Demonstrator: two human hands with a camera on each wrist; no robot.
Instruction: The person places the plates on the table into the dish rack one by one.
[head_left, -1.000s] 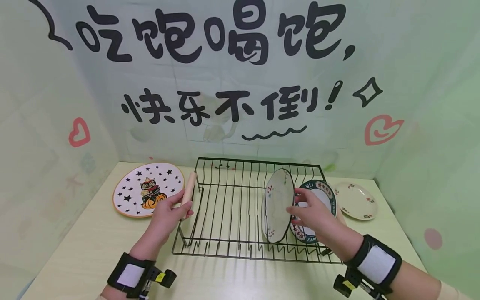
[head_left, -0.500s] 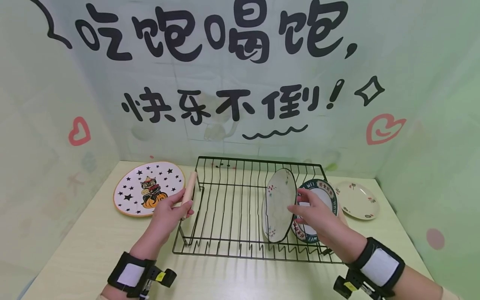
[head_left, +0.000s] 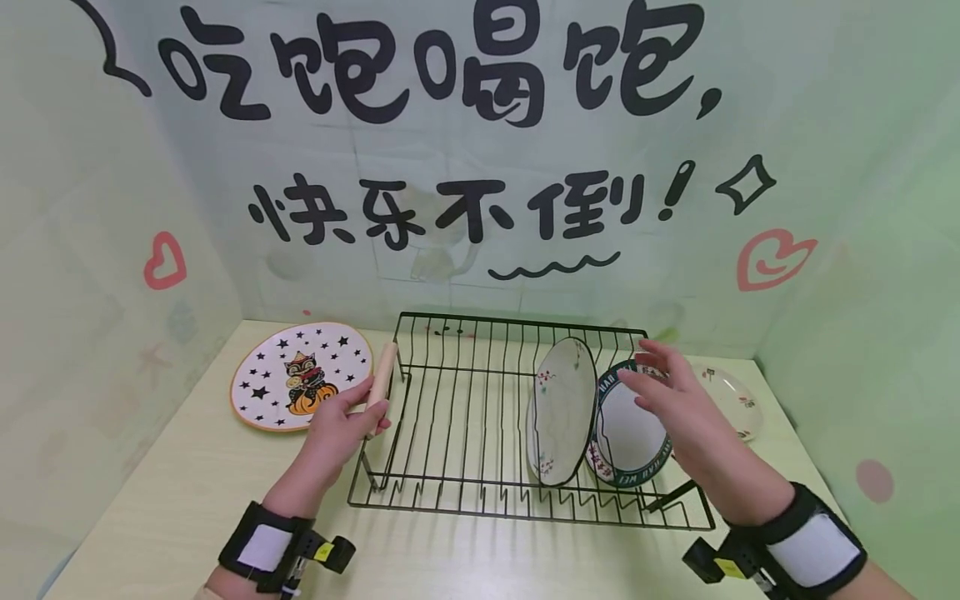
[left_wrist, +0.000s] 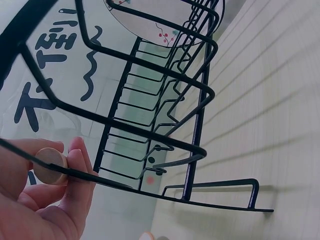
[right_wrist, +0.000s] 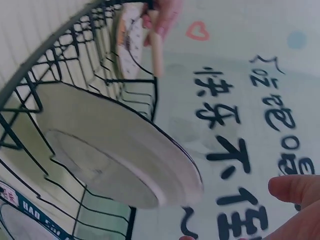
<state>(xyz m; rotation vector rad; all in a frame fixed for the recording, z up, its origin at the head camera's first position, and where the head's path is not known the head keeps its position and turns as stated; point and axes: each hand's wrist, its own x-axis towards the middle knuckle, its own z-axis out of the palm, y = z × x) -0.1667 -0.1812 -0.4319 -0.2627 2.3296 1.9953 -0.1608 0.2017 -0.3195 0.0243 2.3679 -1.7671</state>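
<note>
A black wire dish rack (head_left: 480,481) stands on the table. My left hand (head_left: 333,442) grips the pale wooden handle (head_left: 382,379) at its left end. In the left wrist view, fingers and thumb wrap round the handle (left_wrist: 50,166). An off-white plate with small red flowers and a dark rim (head_left: 562,417) stands on edge in the right part of the rack. My right hand (head_left: 686,408) is apart from this plate, over a white plate with a lettered teal rim (head_left: 633,421). Its fingers are loosely spread and hold nothing, and they hide that plate's upper right rim.
At the back left lies an oval white plate with stars and a cat on a pumpkin (head_left: 300,375). A cream oval plate (head_left: 731,396) lies right of the rack, partly behind my right hand. A printed cloth backdrop (head_left: 480,283) rises behind the table (head_left: 187,492).
My right hand has let go of the flowered plate's edge and moved right, over the teal-rimmed plate. The flowered plate stays upright in the rack. My left hand keeps its grip on the handle.
</note>
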